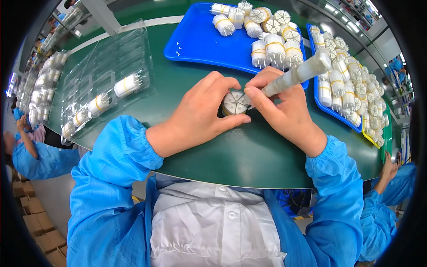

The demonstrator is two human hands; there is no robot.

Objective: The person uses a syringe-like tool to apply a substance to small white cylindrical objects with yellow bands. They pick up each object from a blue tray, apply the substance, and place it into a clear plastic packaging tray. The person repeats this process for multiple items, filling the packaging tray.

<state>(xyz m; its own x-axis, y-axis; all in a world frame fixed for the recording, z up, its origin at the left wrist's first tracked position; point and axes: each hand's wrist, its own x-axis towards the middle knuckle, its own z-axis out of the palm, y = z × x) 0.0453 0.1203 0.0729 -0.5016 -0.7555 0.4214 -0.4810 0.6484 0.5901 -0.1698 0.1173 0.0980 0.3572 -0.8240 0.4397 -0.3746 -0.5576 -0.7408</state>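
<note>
I have the left hand (200, 107) closed round a squat, wedge-patterned white cylinder (234, 103), toward one o'clock from centre — the right hand (289, 109) grips a cloudy, tubular tool (302, 71), tip by its edge.

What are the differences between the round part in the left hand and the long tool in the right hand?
The round part is short and wide, while the long tool is slender. The round part has its segmented end facing up; the long tool slants to the right. The left hand curls around the round part, while the right hand grips the long tool. Both look whitish.
</note>
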